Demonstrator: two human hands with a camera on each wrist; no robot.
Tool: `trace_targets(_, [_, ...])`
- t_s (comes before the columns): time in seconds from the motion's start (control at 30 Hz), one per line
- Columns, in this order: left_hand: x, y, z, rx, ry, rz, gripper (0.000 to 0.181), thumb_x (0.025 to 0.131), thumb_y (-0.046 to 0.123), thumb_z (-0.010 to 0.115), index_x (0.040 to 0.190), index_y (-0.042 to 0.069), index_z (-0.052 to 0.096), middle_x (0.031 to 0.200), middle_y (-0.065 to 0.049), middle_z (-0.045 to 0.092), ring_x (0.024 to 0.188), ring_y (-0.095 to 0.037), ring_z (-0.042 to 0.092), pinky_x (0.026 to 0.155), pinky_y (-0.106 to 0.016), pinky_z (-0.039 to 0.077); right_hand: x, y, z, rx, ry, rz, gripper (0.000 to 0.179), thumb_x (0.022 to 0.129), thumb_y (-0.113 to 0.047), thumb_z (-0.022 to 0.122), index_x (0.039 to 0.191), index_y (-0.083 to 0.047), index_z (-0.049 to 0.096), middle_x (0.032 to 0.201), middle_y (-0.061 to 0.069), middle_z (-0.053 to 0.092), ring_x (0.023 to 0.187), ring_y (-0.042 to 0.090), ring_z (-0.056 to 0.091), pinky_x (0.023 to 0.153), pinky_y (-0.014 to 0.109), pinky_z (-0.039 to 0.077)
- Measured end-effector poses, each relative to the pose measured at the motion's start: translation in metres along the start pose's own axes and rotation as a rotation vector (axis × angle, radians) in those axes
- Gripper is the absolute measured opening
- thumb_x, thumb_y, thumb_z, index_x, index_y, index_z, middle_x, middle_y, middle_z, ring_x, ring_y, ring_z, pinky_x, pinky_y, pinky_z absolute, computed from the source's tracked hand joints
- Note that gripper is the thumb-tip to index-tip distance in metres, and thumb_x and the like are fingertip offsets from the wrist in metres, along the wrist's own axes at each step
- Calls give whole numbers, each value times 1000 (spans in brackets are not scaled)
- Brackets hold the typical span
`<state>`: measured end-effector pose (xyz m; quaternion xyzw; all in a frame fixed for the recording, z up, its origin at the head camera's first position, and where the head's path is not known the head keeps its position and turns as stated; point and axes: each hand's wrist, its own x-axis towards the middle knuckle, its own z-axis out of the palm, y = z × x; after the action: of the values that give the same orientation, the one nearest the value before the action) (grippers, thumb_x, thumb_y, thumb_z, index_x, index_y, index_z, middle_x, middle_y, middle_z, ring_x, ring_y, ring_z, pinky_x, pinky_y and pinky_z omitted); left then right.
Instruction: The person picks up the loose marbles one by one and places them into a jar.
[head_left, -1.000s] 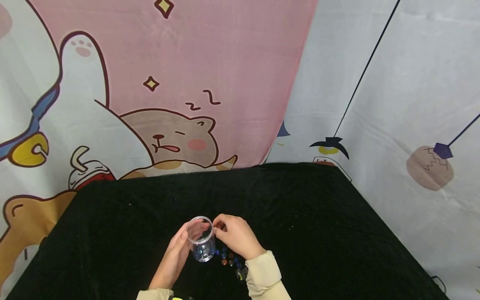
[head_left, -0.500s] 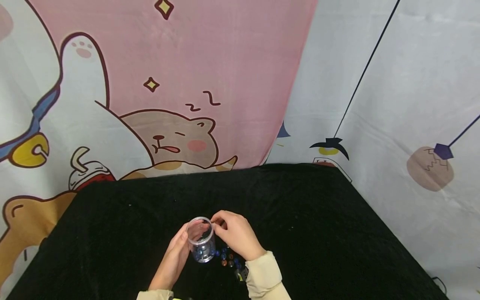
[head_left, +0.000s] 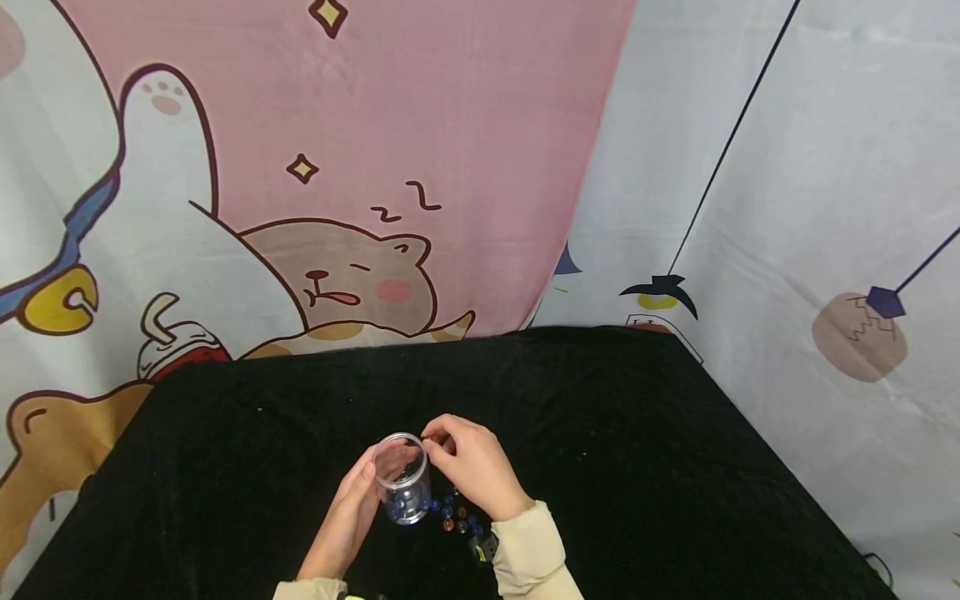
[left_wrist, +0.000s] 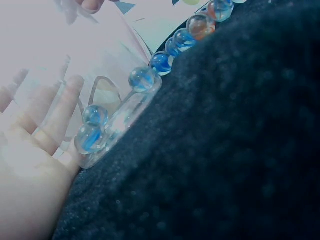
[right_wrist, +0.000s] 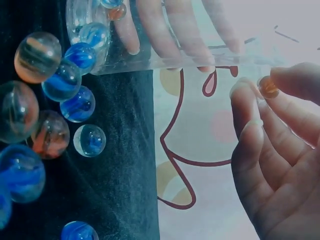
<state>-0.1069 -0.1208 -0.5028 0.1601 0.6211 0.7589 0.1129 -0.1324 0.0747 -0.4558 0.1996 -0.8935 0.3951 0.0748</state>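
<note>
My left hand holds a clear plastic jar from its left side, the thumb in front and the fingers behind. The jar stands on the black cloth with its round mouth up. A few clear glass marbles with blue swirls lie at its bottom. My right hand is at the right of the jar's rim. Between its thumb and fingertips it pinches an amber marble, small in the right wrist view and hidden in the head view.
Several loose marbles, blue and orange-tinted, lie on the cloth right of the jar, partly under my right wrist. Black cloth covers the table. A cartoon-printed curtain hangs behind it.
The right hand has risen slightly, its fingertips going up along the jar's right side to the rim. The left hand and the jar have stayed in place.
</note>
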Motion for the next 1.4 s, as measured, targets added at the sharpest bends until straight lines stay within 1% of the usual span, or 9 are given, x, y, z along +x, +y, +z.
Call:
trace_targets(0.13, [-1,3,2,2,3,-2,42,98,30,20,133,10,35,132,-16,41,124,-31,34,101,-52,19,-1,-1,-1,11,23,-12,8,88,-30,56,94,-27,59,83,-16,52,67,2,49,56,18,43])
trace_targets(0.2, [-1,4,2,4,5,-9,42,98,30,20,133,12,36,132,-15,41,124,-30,34,101,-50,20,-1,-2,-1,11,36,-21,8,87,-30,56,94,-27,59,83,-17,52,68,2,49,56,18,43])
trace_targets(0.37, [-1,3,0,11,-15,18,43,98,29,19,134,10,34,132,-17,40,124,-32,33,101,-47,22,-1,-5,-1,6,57,-33,9,87,-29,56,95,-26,60,84,-17,52,69,1,49,56,18,43])
trace_targets(0.43, [-1,2,0,9,-24,30,44,98,29,19,135,8,32,133,-19,39,124,-33,33,101,-49,21,-1,-6,-1,6,65,-36,9,87,-29,56,95,-26,60,84,-17,52,70,1,49,56,18,43])
trace_targets(0.53, [-1,2,0,3,-13,17,43,98,29,20,134,9,33,132,-17,40,124,-32,33,101,-52,19,-1,-6,-1,13,77,-42,9,87,-29,56,95,-26,60,84,-17,52,70,1,49,57,18,43])
trace_targets(0.67, [0,1,0,-9,-1,3,43,98,31,21,133,10,34,132,-16,41,124,-30,34,101,-53,17,-1,-6,-1,32,82,-61,11,88,-30,56,96,-24,60,85,-15,52,70,0,50,58,18,43])
trace_targets(0.9, [0,0,-1,8,-20,30,44,98,30,20,134,9,33,133,-17,40,125,-31,33,102,-52,18,0,-4,-2,49,89,-96,12,88,-29,56,98,-24,60,87,-14,53,71,0,50,60,18,44])
trace_targets(1.17, [0,0,-1,3,-23,31,44,98,29,20,134,8,33,132,-17,40,124,-31,33,102,-51,18,0,-6,-3,65,100,-98,12,88,-30,56,98,-25,60,88,-15,53,73,0,51,60,18,45])
trace_targets(1.4, [0,1,0,-7,-29,28,43,98,28,20,135,8,32,133,-18,39,125,-31,33,102,-49,19,0,-8,-3,64,110,-106,12,87,-31,56,97,-24,60,87,-16,53,73,-1,51,60,17,45])
